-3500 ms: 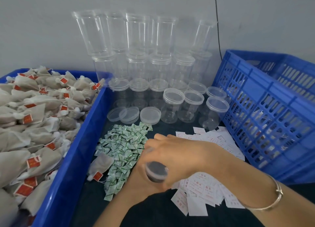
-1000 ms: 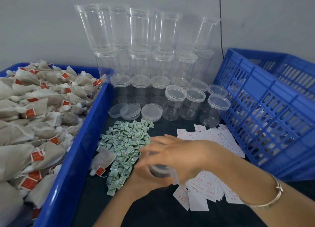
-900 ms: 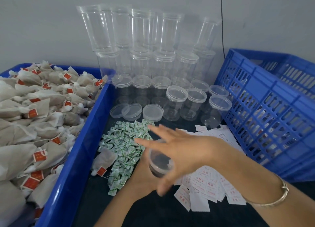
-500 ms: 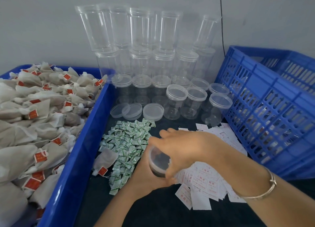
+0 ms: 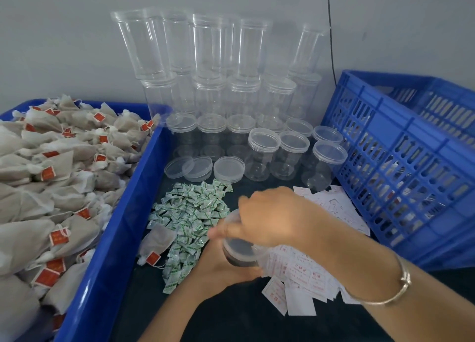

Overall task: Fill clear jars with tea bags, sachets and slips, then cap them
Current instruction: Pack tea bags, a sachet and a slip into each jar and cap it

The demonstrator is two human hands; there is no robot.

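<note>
We are gripping one jar [image 5: 240, 254] in our left hand [image 5: 218, 272], right hand [image 5: 277, 218] curling round its top, perhaps uncapping; other jars [image 5: 262, 156] are standing empty.

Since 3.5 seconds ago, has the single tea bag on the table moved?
No. The single tea bag lies at the lower left edge of the sachet pile, beside the blue tray, unchanged.

2 bare forearms; 1 thin silver bangle [image 5: 405, 281], small clasp, on right wrist.
</note>
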